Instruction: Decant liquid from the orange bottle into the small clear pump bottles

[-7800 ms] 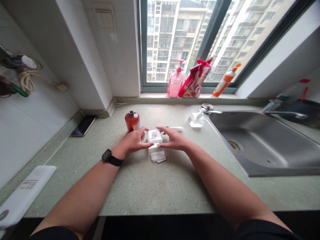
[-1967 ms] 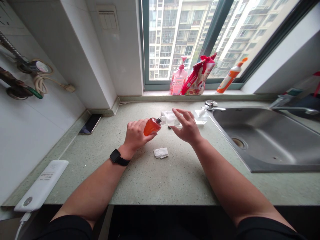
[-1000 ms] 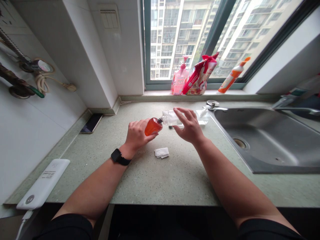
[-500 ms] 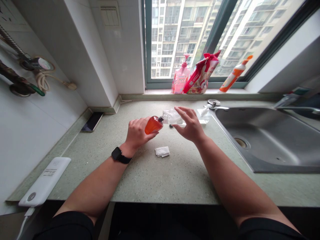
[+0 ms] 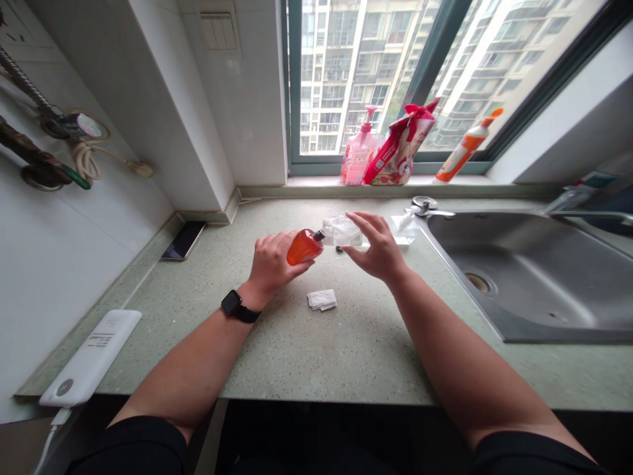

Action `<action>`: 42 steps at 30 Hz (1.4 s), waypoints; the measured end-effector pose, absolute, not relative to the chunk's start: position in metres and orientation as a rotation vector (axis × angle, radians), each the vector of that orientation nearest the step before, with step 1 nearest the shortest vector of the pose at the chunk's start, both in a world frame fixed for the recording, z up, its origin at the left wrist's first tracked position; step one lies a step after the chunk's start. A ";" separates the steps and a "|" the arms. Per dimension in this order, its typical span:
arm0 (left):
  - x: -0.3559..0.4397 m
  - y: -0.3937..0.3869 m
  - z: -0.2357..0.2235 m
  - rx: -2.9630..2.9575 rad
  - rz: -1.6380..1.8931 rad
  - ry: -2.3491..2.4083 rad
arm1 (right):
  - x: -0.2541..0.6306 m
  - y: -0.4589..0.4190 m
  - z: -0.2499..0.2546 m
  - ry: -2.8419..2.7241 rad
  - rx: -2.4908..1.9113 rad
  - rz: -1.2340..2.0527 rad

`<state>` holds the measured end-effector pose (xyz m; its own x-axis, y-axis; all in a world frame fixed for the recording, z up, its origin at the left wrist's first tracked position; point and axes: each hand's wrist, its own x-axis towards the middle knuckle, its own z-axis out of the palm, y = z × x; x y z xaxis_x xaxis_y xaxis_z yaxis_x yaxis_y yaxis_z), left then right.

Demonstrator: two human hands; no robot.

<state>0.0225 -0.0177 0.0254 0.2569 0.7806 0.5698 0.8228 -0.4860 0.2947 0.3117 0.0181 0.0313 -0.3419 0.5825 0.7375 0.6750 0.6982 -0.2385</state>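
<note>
My left hand is wrapped round a translucent orange-red bottle, tilted so that its dark threaded neck points up and right. That neck meets the mouth of a clear bottle, which leans on its side. Fingers and thumb of my right hand grip the clear bottle from the right, hiding its base. Whether liquid passes between the two necks I cannot tell. A small black piece lies on the counter just below the clear bottle. Nearer me is a folded white tissue.
A clear tissue box stands by the steel sink. A phone and a white power bank lie left on the counter. A pink pump bottle, red bag and orange bottle line the sill.
The orange-red bottle, upright on the counter earlier, is now tilted in my left hand. The clear bottle has gone from upright between both hands to sideways in my right. Recently almost nothing moves.
</note>
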 end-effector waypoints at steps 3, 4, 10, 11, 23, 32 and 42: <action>0.022 -0.017 0.026 -2.441 -1.075 -1.558 | 0.312 0.019 0.031 -2.018 -0.972 -0.097; 0.021 -0.017 0.026 -2.437 -1.090 -1.558 | 0.312 0.020 0.031 -2.003 -0.972 -0.070; 0.018 -0.014 0.027 -2.406 -1.346 -1.572 | 0.312 0.031 0.017 -1.847 -0.968 0.285; 0.017 -0.013 0.026 -2.400 -1.411 -1.585 | 0.313 0.035 0.013 -1.795 -0.983 0.379; 0.007 0.007 0.009 -2.386 -1.895 -1.777 | 0.325 0.058 -0.001 -1.330 -0.915 0.969; 0.011 -0.001 0.013 -2.550 -1.704 -1.647 | 0.317 0.055 0.004 -1.196 -0.878 1.066; 0.031 -0.021 0.022 -2.553 -1.182 -1.531 | 0.296 0.036 0.018 -1.290 -0.821 1.020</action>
<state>0.0307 -0.0209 0.0223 0.2715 0.7838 0.5585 0.7387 -0.5417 0.4010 0.2958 0.0359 0.0185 -0.0117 0.9316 0.3633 -0.1390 0.3582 -0.9232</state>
